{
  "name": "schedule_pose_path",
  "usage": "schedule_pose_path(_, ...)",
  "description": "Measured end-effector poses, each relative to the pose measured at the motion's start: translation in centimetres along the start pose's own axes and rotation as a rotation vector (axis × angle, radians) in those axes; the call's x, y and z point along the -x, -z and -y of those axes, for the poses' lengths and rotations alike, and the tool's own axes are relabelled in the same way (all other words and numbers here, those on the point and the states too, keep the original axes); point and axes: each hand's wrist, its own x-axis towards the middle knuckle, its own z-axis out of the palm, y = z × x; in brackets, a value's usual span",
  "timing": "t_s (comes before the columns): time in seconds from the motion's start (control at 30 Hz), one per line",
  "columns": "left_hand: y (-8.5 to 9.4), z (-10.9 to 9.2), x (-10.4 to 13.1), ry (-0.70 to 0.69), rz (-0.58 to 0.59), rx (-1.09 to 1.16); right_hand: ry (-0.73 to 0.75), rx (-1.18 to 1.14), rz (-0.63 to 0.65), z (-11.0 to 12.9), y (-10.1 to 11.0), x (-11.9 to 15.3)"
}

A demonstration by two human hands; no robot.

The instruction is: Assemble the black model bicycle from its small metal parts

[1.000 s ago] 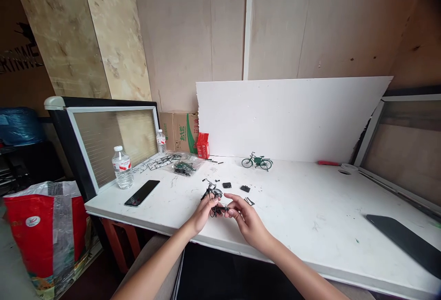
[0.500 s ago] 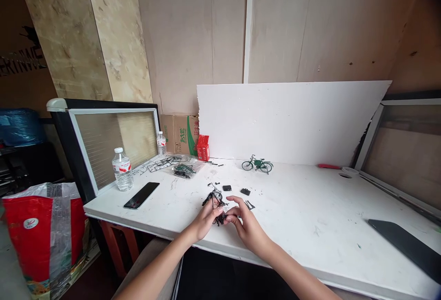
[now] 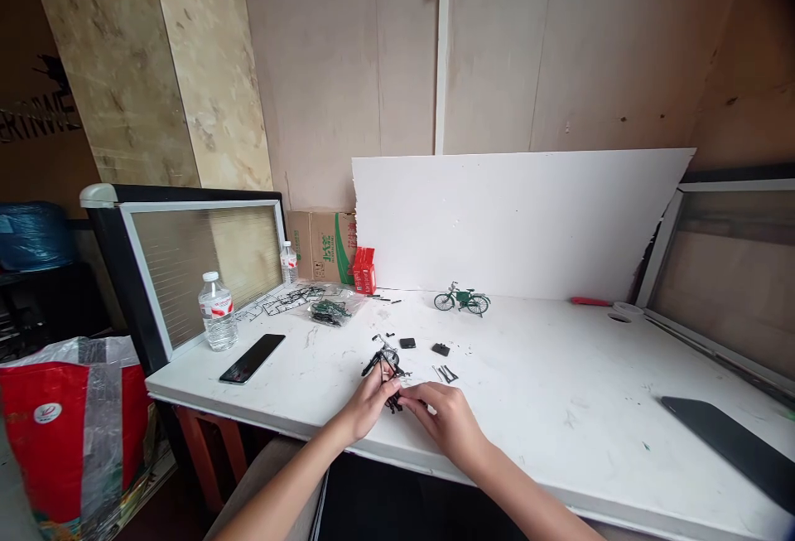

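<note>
My left hand is closed around a small black model bicycle at the front of the table, its handlebar pointing away from me. Thumb and fingertips of my right hand are pinched together at the near right side of the model. Whatever lies between those fingertips is too small and hidden to make out. Just beyond the hands are a black block-like part, another dark part and some thin dark pieces. Farther back stands a green model bicycle.
On the white table lie a phone, a plastic bag of parts, black sprue frames and a dark flat panel. A water bottle stands at left. A white board leans at the back.
My right hand's fingers have curled in from a more spread pose and now pinch close against the model bicycle. My left hand keeps its hold. The view has shifted slightly.
</note>
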Motion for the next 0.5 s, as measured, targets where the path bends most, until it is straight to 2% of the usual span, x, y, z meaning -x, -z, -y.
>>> schedule_pose_path(0.1, 0.07, 0.29, -0.02, 0.001, -0.008, 0.004, 0.087, 0.055, -0.011, -0.28, -0.22, 0.22)
schedule_pose_path(0.33, 0.08, 0.27, -0.06, 0.013, -0.022, -0.058, 0.161, 0.067, 0.071, -0.22, 0.20, -0.03)
schedule_pose_path(0.5, 0.06, 0.27, 0.03, -0.008, 0.000, -0.065, 0.195, 0.110, 0.019, -0.67, -0.15, 0.29)
